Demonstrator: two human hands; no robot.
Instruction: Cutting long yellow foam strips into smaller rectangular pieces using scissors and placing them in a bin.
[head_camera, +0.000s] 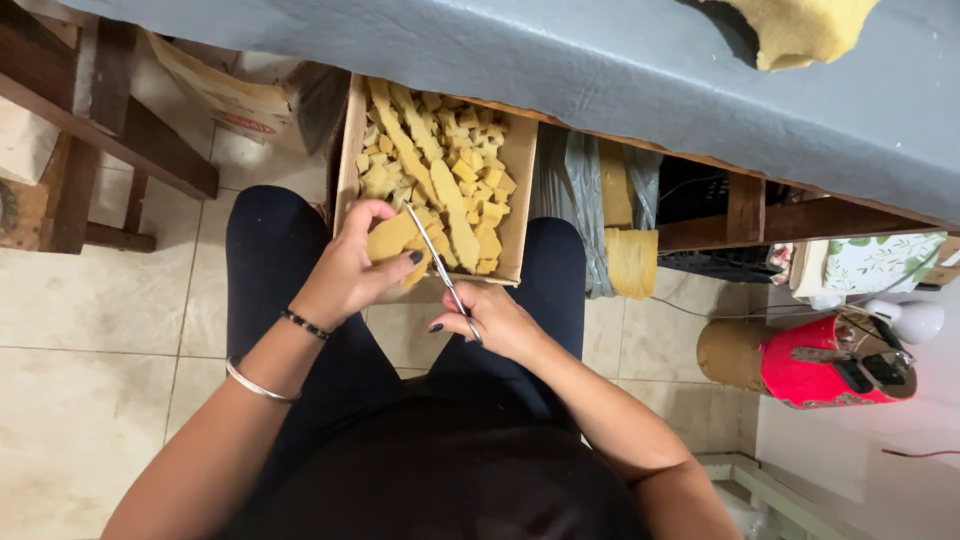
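My left hand (352, 268) grips a piece of yellow foam (392, 236) just above my lap. My right hand (492, 320) holds a pair of metal scissors (440, 275), their blades reaching up across the foam piece. Both hands hover at the near end of an open cardboard box (519, 165) resting between my knees. The box is filled with several small yellow foam cubes (478, 170) and long foam strips (408, 140). Two bracelets circle my left wrist.
A grey-covered table (620, 70) spans the top, with a foam slab (800, 30) on it. A wooden stool (95, 110) stands at left, another carton (235, 95) behind. A red cylinder (815, 365), foam scraps (632, 260) and cables lie at right on the tiled floor.
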